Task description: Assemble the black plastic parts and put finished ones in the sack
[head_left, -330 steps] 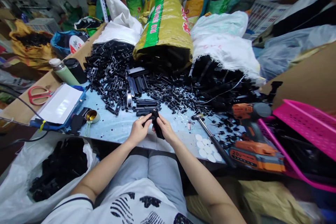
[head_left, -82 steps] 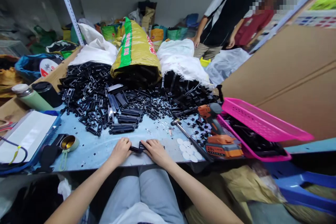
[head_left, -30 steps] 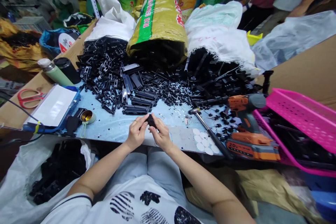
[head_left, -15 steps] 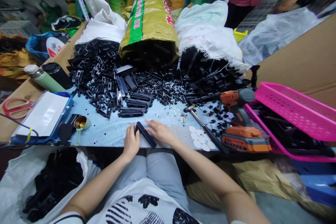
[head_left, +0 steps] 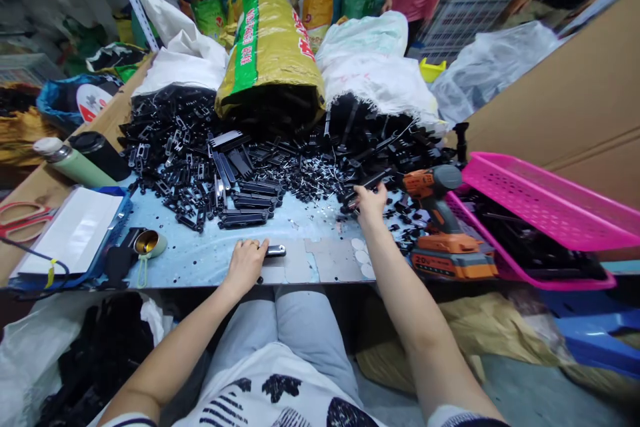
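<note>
Left hand point(head_left: 245, 265) is laid palm down at the near edge of the table point(head_left: 200, 255). Its fingers are curled, and their tips are closed on one end of a small dark piece point(head_left: 276, 251). The bright far end of the piece is left free, pointing right. The piece is lying flat on the table, just in from the near edge.

Right hand point(head_left: 370, 201) is stretched farther out, at the near right fringe of the pile point(head_left: 300, 167) of black parts. Its fingers are half closed round a long black strip point(head_left: 369, 181), it seems; the grip is partly hidden by the hand. The strip is tilted up to the right, with its left end among the loose parts.

An orange drill point(head_left: 433, 190) is seen just right of that hand, with a pink basket point(head_left: 540, 200) beyond it. White discs point(head_left: 360, 257) are noted on the table between the two hands. Stacked black bars point(head_left: 245, 203) are seen beyond the left hand. A yellow sack point(head_left: 270, 47) is lying at the far side, its mouth open on the pile. A green bottle point(head_left: 70, 163) and red scissors point(head_left: 20, 217) are placed far left.
</note>
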The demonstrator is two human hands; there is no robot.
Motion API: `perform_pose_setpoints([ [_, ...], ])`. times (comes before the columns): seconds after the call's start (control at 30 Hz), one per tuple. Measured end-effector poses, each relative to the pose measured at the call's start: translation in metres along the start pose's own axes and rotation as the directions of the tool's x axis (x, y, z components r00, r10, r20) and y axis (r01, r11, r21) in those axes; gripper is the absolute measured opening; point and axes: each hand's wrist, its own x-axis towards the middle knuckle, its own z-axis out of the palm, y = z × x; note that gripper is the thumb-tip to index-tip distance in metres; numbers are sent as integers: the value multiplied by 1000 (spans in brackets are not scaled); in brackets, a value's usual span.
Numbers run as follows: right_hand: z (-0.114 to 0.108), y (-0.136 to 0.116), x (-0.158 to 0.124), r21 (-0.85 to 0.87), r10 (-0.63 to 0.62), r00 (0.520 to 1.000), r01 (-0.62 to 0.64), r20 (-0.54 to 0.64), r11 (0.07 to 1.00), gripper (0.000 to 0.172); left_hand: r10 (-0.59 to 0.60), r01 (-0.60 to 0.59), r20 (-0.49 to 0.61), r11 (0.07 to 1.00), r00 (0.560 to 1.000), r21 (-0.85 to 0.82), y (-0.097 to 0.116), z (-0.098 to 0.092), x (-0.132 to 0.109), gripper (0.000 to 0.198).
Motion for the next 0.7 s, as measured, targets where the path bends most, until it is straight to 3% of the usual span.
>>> perform_pose_setpoints([
  [0.07,-1,-8,-33,38,24,984,-31,179,999,32,17,-17,4,999,1000,-42,-2,2,0,34],
  [0.1,-5,-13,-50,16,-2,944,-3,330,1000,31,50,-49,14,996,999,-75,-3,3,2,35],
  [0.13,-11,-20,-66,-24,-50,865,72,500,997,31,87,-84,27,990,996,-109,-4,5,4,35],
  [0.2,-23,-33,-93,-110,-125,595,343,794,933,31,144,-131,61,976,988,-171,-5,7,9,32],
  [0.27,-30,-43,-113,-119,-117,324,623,939,774,32,171,-147,94,966,981,-214,-5,8,14,30],
  [0.3,-30,-46,-120,-107,-103,240,721,965,684,33,182,-154,108,961,977,-228,-5,7,16,30],
  [0.33,-28,-47,-126,-98,-93,192,791,977,604,34,192,-160,119,958,974,-237,-4,6,17,30],
  [0.4,-21,-47,-134,-108,-88,172,864,981,491,36,195,-158,131,956,972,-247,-3,4,19,31],
  [0.47,-14,-46,-140,-147,-96,210,884,973,443,35,183,-147,127,956,975,-252,-1,2,20,37],
  [0.6,-14,-54,-146,-218,-146,300,885,943,412,36,180,-148,107,955,978,-259,1,1,17,69],
  [0.7,-20,-68,-150,-249,-154,329,888,932,386,34,168,-149,53,954,984,-260,-1,6,14,65],
])
